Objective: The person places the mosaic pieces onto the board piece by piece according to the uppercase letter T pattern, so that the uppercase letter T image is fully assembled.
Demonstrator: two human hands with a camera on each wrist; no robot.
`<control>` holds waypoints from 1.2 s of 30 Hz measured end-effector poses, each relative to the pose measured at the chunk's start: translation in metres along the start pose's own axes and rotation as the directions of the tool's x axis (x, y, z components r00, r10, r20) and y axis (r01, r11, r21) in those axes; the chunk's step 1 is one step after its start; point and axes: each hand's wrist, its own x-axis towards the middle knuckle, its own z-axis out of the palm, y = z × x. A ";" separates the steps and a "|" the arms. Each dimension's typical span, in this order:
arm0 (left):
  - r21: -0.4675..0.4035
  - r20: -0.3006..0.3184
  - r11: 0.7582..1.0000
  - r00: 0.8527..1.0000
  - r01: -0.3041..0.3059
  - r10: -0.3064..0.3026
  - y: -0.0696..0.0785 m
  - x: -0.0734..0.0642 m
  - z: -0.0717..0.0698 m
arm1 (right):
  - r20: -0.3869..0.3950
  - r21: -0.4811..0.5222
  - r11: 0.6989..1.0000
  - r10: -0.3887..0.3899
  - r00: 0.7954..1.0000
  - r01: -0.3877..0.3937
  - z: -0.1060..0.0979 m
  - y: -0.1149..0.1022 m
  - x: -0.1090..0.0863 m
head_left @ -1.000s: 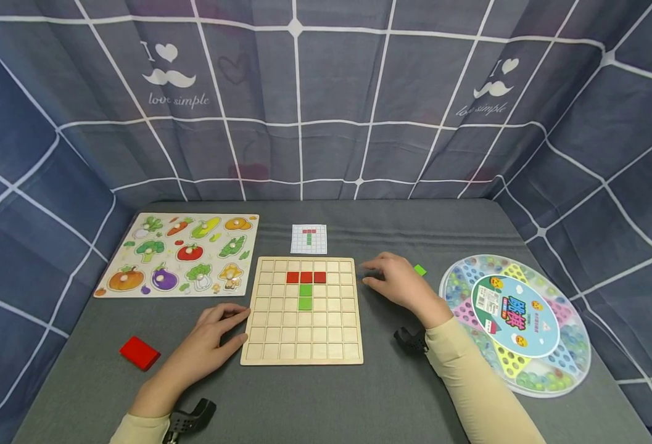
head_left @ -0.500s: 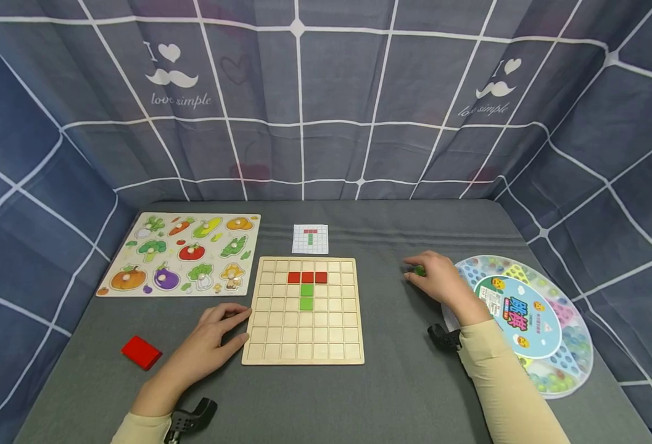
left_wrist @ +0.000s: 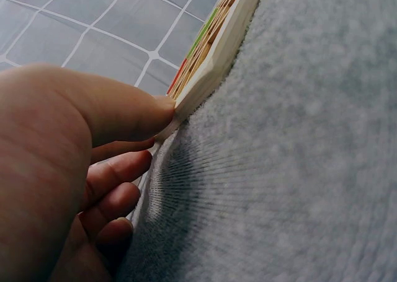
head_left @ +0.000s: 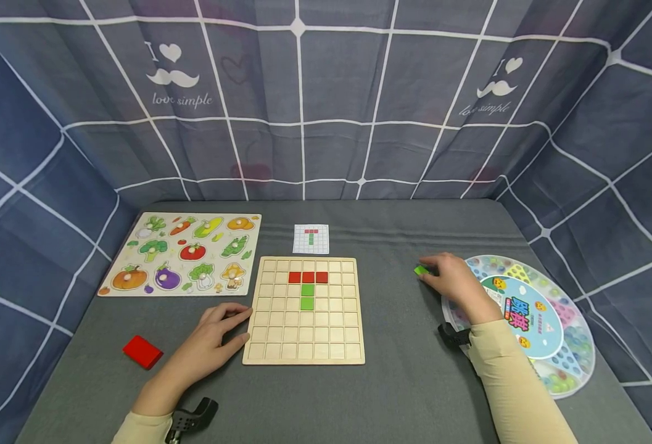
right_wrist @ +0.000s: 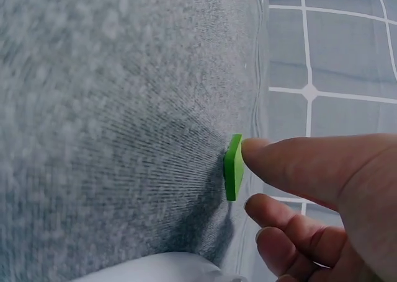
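Observation:
A square wooden grid board (head_left: 303,336) lies in front of me, with three red tiles (head_left: 308,277) in a row and two green tiles (head_left: 307,296) below the middle one. My left hand (head_left: 209,339) rests its fingers and thumb against the board's left edge; in the left wrist view the thumb touches the corner of the board (left_wrist: 201,87). To the right, my right hand (head_left: 456,280) is at a loose green tile (head_left: 420,270) on the table. In the right wrist view its thumb touches this green tile (right_wrist: 233,170), while the other visible fingers stay apart from it.
A red block (head_left: 142,352) lies left of my left hand. Behind it is a vegetable puzzle board (head_left: 180,264). A small pattern card (head_left: 317,246) lies behind the grid board. A round marble game (head_left: 531,320) sits partly under my right forearm.
My right hand has moved right, from beside the grid board to the loose green tile, then a little further right, uncovering more of the tile. My left hand has stayed in place.

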 end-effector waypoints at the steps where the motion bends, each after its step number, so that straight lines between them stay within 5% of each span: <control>1: -0.001 -0.001 1.000 1.000 0.001 -0.001 0.000 0.000 0.000 | 0.005 -0.003 1.000 0.003 1.000 -0.003 0.000 0.000 0.000; 23: 0.001 0.000 1.000 1.000 0.009 -0.009 0.000 0.000 0.001 | -0.023 -0.007 0.999 0.036 0.999 -0.036 0.006 -0.006 0.005; 36: 0.001 -0.004 1.000 1.000 0.004 -0.004 -0.002 0.000 0.002 | -0.066 0.003 0.992 -0.122 0.990 0.122 0.006 -0.059 0.012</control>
